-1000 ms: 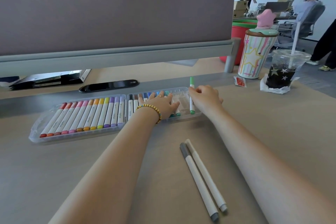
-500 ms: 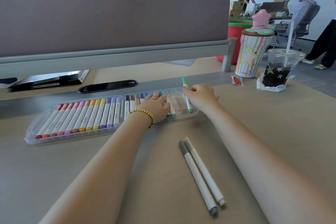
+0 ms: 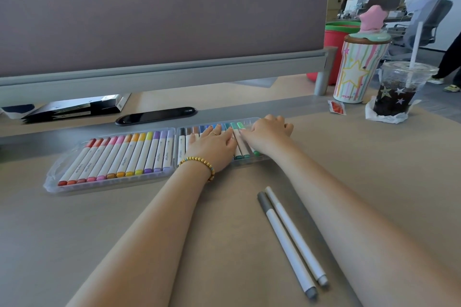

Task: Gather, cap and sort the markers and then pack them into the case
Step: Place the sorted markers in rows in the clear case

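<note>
both hands lie flat, fingers relaxed, on capped markers in clear plastic case (image 3: pixel 53 179) on beige desk: left hand (image 3: pixel 212 144), right hand (image 3: pixel 267 132). grey marker (image 3: pixel 287 249) and white marker (image 3: pixel 296 237) lie loose nearer the camera.

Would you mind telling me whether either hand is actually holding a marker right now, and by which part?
Neither visibly grips one. The left hand lies flat on the markers in the case; the right hand rests on the green markers, its fingertips hidden.
</note>
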Demonstrator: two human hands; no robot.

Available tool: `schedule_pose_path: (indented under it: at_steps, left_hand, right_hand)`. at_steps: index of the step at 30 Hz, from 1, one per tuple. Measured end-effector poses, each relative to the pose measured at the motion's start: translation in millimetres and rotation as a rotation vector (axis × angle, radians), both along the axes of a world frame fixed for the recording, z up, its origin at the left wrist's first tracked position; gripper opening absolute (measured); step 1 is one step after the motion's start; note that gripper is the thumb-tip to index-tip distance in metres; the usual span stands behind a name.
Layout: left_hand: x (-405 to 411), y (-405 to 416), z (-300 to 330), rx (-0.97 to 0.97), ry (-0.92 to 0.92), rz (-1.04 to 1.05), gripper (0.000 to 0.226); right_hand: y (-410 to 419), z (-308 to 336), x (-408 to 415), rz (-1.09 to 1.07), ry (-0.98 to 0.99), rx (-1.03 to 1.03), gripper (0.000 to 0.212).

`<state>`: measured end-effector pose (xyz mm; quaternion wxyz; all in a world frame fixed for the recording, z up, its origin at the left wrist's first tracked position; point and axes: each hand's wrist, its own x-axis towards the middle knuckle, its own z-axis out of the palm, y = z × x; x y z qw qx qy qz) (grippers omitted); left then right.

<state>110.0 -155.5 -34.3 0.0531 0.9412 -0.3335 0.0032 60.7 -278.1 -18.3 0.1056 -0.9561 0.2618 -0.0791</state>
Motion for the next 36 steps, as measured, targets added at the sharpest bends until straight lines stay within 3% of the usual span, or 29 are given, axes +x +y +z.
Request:
schedule_pose_path:
  at_steps: [3, 5, 9, 23, 28, 32, 36]
  left_hand:
    - [2.9, 0.4, -0.4, 0.007, -0.001, -0.009, 0.05]
    - [3.1, 1.0, 0.2, 0.004, 0.004, -0.012, 0.049]
    - [3.1, 1.6, 1.3, -0.003, 0.009, -0.021, 0.049]
    - [-1.0, 1.5, 1.2, -0.043, 0.022, 0.005, 0.048]
    - [-18.6, 12.2, 8.9, -0.283, 0.031, 0.009, 0.029]
    - [-42.5, 23.4, 7.1, -0.269, 0.047, -0.009, 0.025]
    - [-74.5, 31.2, 7.6, -0.223, 0.109, 0.024, 0.053]
  right_hand:
    - [-2.8, 1.7, -1.8, 0.004, -0.028, 0.006, 0.051]
    - [-7.8, 4.1, -6.0, 0.041, -0.089, 0.059, 0.038]
    - [-18.2, 4.8, -17.7, 0.229, -0.064, 0.147, 0.034]
    - [-12.1, -3.0, -10.3, 0.269, 0.054, -0.204, 0.039]
    - [-11.2, -9.6, -23.7, 0.265, -0.121, -0.125, 0.036]
    - [-9.3, -6.3, -41.3, 0.188, -0.313, 0.042, 0.032]
    - [-7.0, -7.9, -74.4, 0.151, -0.356, 0.05, 0.032]
